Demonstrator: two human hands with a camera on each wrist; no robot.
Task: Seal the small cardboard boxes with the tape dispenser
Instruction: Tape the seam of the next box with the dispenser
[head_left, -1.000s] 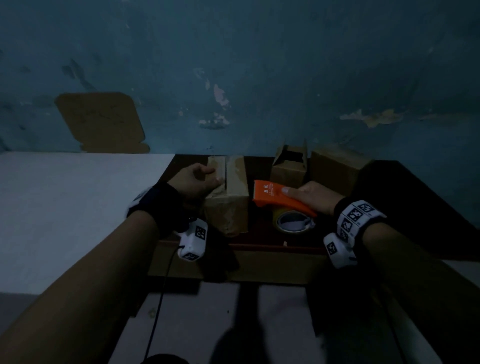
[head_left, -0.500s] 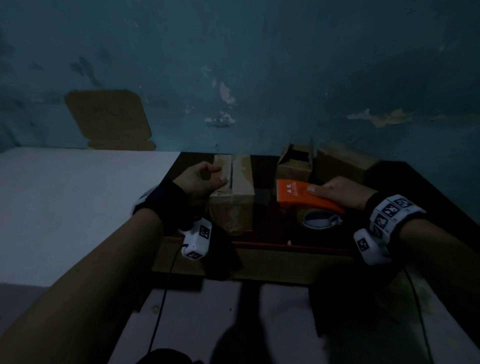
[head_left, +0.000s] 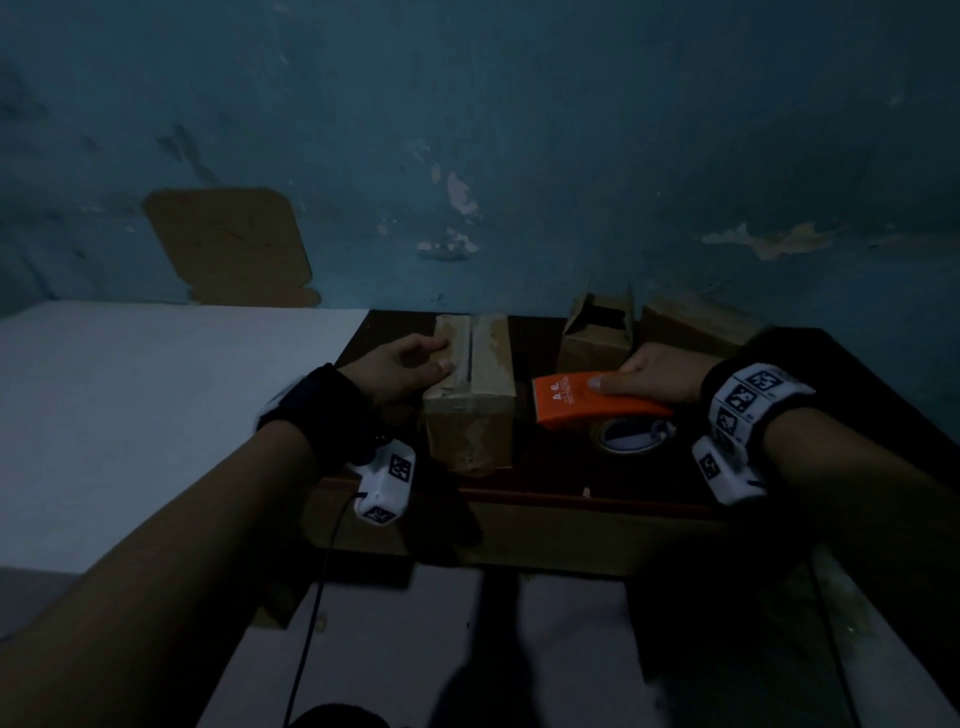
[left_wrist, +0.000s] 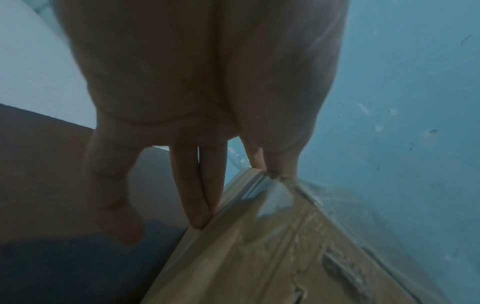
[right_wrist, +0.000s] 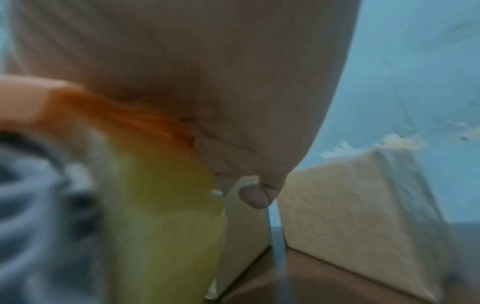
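Your 2 hands work at the dark table (head_left: 857, 374), 1 on a taped box, 1 on the tape dispenser.

At centre frame, your left hand (head_left: 400, 366) rests against the left side of the taped cardboard box (head_left: 475, 395), thumb on its top edge and fingers (left_wrist: 197, 195) straight down its side; its flaps lie closed with a dark slit between them, so its contents are hidden. Just right of it, apart, your right hand (head_left: 657, 376) grips the orange tape dispenser (head_left: 582, 405), thumb flat on top, the tape roll (head_left: 628, 439) beneath. Behind the dispenser, an open box (head_left: 597, 338) stands with flaps up, its inside too dark to read. 1 more closed box (head_left: 696, 322) sits at its right, near the blue wall (head_left: 519, 130).
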